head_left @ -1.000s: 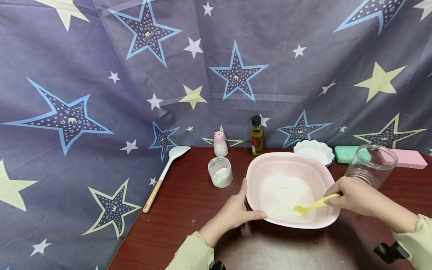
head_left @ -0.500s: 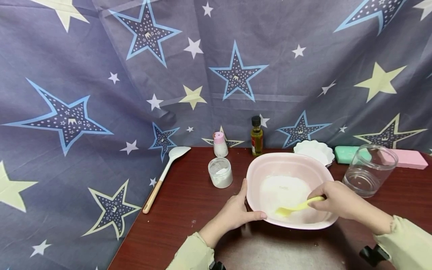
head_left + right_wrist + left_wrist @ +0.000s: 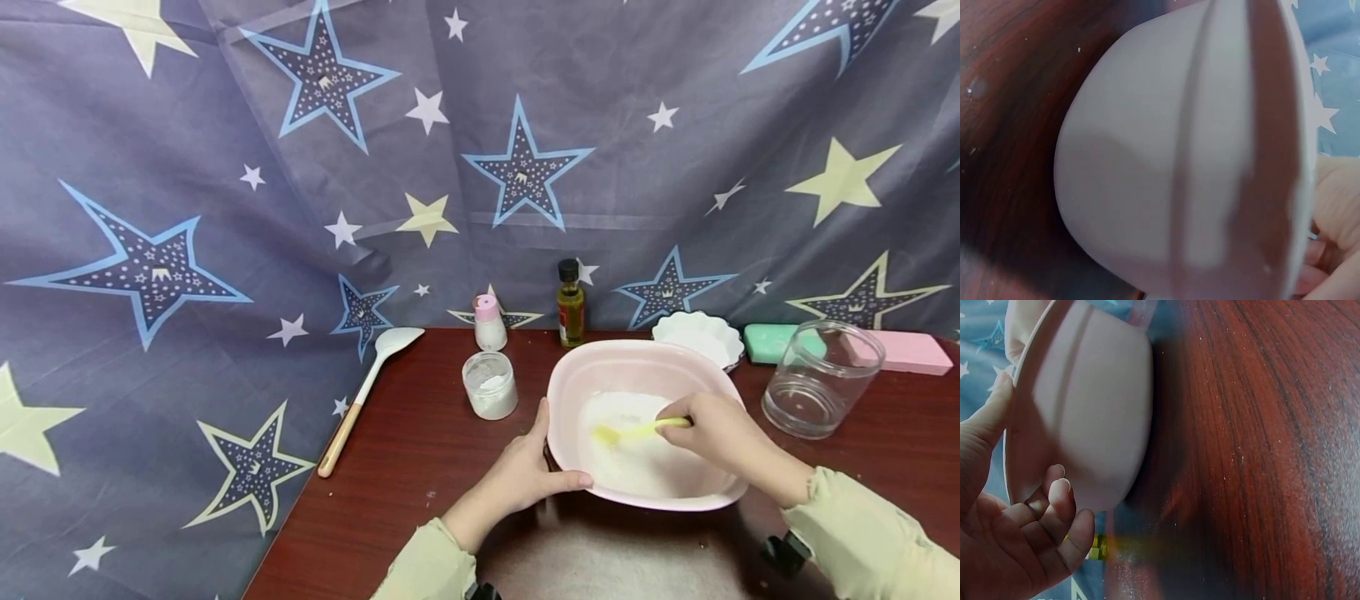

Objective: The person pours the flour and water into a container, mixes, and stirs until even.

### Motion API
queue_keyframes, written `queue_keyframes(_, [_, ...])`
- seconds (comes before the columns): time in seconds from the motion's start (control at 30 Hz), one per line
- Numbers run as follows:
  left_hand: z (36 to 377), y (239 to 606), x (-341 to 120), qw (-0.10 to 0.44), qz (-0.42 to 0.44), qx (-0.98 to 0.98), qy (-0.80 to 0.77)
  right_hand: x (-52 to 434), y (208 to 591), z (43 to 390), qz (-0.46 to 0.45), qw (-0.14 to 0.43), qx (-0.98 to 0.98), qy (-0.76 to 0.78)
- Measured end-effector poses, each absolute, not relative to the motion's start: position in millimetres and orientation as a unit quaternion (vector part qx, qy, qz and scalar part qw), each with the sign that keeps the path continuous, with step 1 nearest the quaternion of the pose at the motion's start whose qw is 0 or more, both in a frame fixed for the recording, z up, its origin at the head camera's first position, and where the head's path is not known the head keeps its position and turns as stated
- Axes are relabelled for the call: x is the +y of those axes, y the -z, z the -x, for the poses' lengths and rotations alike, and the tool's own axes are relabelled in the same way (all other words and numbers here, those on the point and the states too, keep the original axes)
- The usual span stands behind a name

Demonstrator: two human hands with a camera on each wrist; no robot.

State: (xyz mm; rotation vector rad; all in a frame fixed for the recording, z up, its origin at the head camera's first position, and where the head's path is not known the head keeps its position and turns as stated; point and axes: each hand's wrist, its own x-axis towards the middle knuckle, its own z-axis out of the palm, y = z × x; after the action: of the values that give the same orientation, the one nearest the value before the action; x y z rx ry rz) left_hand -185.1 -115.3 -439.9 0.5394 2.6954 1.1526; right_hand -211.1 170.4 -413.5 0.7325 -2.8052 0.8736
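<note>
spoon (image 3: 626, 432) moved left in bowl (image 3: 570, 392) | right hand (image 3: 716, 433) pinches it, handle end hidden | left hand (image 3: 525, 475) grips rim

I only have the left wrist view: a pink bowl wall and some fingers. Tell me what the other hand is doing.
Observer: The right hand holds a yellow spatula with its blade down in the white powder inside the pink bowl.
Operator: Say where my hand sits on the bowl.
Observer: The left hand grips the bowl's near left rim, thumb up along the edge.
Operator: List what stands left of the bowl.
Observer: A small jar of white powder stands just left of it, and a white spoon with a wooden handle lies farther left.
Operator: Now the right side.
Observer: An empty glass jar stands there.
</note>
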Motion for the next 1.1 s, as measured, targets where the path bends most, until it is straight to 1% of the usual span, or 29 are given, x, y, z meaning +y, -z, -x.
queue_keyframes(0.17, [185.1,442.6,-115.8,0.076,-0.181,0.903,-0.382,162.8,418.2,214.4,-0.226,0.099,-0.932,-0.265])
queue_keyframes(0.3, [185.3,444.1,-115.9,0.075,-0.181,0.903,-0.383,161.4,420.2,217.3,-0.221,0.112,-0.935,-0.253])
queue_keyframes(0.83, [184.8,441.2,-118.1,0.074,-0.187,0.900,-0.387,184.5,406.0,219.9,-0.156,0.079,-0.959,-0.222])
queue_keyframes(1.1, [185.2,442.1,-118.3,0.068,-0.189,0.904,-0.378,202.3,400.5,216.1,-0.154,0.058,-0.963,-0.213])
